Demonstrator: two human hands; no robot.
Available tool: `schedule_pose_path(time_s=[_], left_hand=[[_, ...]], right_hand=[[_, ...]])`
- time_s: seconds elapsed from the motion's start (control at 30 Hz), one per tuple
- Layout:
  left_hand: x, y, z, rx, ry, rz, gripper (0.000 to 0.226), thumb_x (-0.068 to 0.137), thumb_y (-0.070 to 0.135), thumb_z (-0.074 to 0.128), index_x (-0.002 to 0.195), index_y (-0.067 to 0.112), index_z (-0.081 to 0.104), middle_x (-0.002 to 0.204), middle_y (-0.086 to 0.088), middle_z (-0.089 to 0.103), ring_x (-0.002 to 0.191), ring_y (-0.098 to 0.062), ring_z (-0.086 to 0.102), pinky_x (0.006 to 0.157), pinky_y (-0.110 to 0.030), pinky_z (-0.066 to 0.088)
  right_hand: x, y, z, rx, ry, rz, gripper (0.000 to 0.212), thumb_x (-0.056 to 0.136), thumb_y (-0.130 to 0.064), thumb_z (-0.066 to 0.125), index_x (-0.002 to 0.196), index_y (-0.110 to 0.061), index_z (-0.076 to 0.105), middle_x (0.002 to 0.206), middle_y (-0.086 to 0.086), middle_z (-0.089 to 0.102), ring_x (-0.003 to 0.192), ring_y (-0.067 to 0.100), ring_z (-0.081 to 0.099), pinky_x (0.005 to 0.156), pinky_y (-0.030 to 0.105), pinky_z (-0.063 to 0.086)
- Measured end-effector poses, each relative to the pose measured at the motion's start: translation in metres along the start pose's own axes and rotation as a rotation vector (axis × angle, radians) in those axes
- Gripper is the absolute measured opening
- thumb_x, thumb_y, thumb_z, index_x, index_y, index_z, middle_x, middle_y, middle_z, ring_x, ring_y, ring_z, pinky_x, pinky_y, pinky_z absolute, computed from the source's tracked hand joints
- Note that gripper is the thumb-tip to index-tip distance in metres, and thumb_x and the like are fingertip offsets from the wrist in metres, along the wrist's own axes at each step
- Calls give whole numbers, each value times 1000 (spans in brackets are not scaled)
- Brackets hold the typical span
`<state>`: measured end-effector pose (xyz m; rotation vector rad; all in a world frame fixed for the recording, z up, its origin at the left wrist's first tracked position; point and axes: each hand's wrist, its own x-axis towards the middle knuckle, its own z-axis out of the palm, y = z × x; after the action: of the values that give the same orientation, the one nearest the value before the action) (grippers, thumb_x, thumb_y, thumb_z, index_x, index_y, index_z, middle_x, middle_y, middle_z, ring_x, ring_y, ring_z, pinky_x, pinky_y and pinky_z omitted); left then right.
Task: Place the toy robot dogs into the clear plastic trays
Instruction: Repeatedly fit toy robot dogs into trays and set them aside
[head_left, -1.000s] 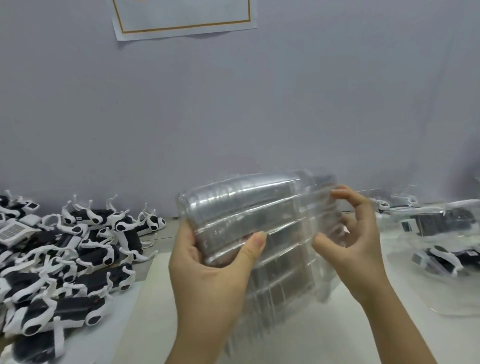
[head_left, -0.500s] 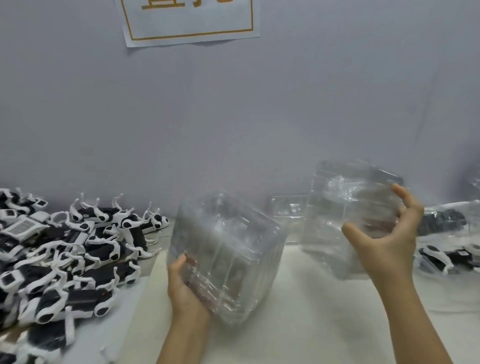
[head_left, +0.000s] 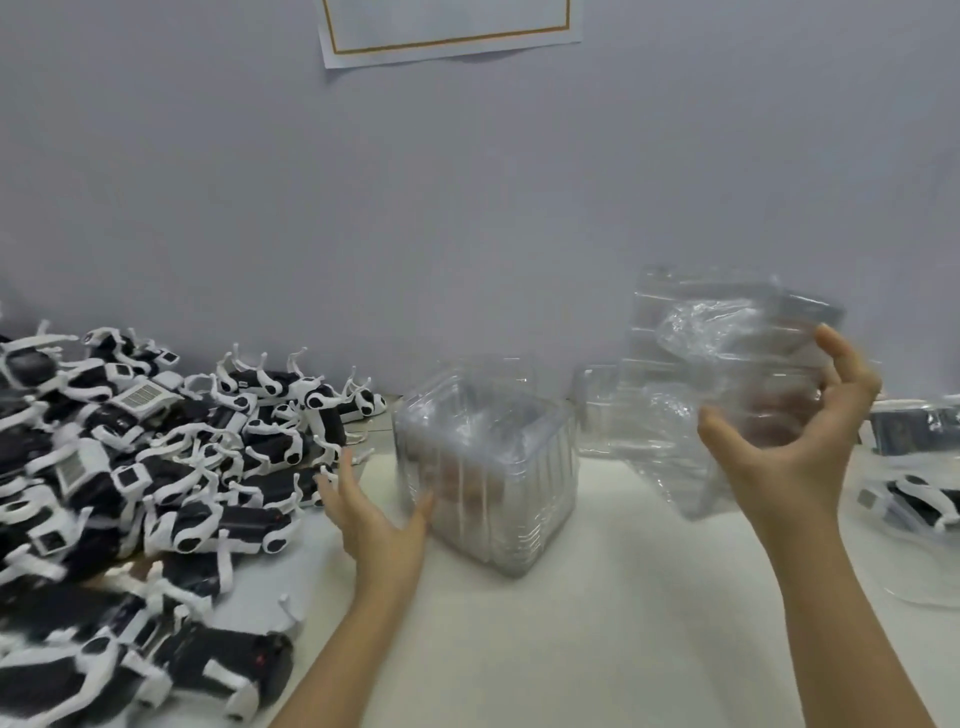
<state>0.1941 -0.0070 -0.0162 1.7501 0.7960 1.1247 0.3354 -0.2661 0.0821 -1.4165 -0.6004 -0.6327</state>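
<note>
In the head view, the stack of clear trays (head_left: 488, 467), which the left hand (head_left: 374, 514) gripped at a tilt half a second ago, now stands upright on the white surface (head_left: 597, 597). That hand has let go, its fingers spread and its thumb just beside the stack's left wall. Right of the stack and higher, the right hand (head_left: 795, 436) still grips one separate clear tray (head_left: 727, 364) in the air, while the toy robot dogs (head_left: 156, 457) lie heaped left of the stack as before.
</note>
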Motion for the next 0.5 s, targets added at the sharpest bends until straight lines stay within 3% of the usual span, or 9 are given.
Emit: schedule_pose_path(time_s=[0.07, 0.13, 0.2, 0.27, 0.33, 0.43, 0.5], left_hand=[[0, 2, -2, 99, -179, 294, 103, 79, 13, 80, 144, 55, 13, 148, 28, -33, 143, 0, -25, 117, -34, -2], [6, 6, -3, 313, -379, 531, 110, 72, 31, 80, 143, 64, 3, 149, 17, -43, 141, -15, -38, 114, -37, -22], [8, 12, 4, 475, -530, 691, 116, 62, 55, 74, 145, 60, -6, 151, 7, -43, 138, -23, -42, 108, -36, -33], [3, 17, 17, 508, -581, 687, 120, 62, 65, 74, 142, 61, -15, 148, 7, -48, 137, -21, -44, 106, -31, -35], [-4, 16, 38, 542, -512, 654, 120, 68, 61, 76, 139, 61, -20, 147, 1, -47, 137, -19, -44, 106, -32, -35], [-15, 25, 79, 634, -377, 580, 122, 72, 57, 76, 142, 53, -24, 149, -10, -38, 136, -31, -44, 107, -47, -32], [-17, 35, 104, 705, -299, 515, 124, 73, 59, 73, 142, 46, -28, 147, -17, -38, 130, -45, -42, 102, -58, -27]], right_hand=[[0, -1, 1, -2, 17, 6, 84, 59, -36, 74, 126, -61, 31, 129, 11, 47, 97, 23, 54, 77, 15, 47], [-1, -3, 2, -16, 22, 16, 84, 58, -36, 74, 126, -61, 31, 131, 14, 47, 99, 28, 54, 81, 26, 49], [-1, -6, 2, -29, 22, 6, 85, 59, -33, 75, 126, -62, 31, 131, 14, 47, 99, 27, 54, 84, 33, 50], [1, -8, 2, -19, 30, -5, 84, 60, -29, 75, 124, -62, 32, 130, 16, 46, 95, 23, 54, 85, 36, 50], [3, -8, 1, -14, 49, -18, 83, 61, -27, 76, 125, -60, 33, 128, 13, 45, 95, 19, 53, 87, 37, 50], [4, -9, 0, -52, 52, -36, 85, 61, -31, 78, 128, -58, 33, 131, 10, 43, 102, 29, 53, 93, 46, 49], [2, -10, 1, -74, 35, -61, 87, 60, -35, 78, 130, -57, 32, 129, -2, 43, 103, 33, 53, 91, 44, 50]])
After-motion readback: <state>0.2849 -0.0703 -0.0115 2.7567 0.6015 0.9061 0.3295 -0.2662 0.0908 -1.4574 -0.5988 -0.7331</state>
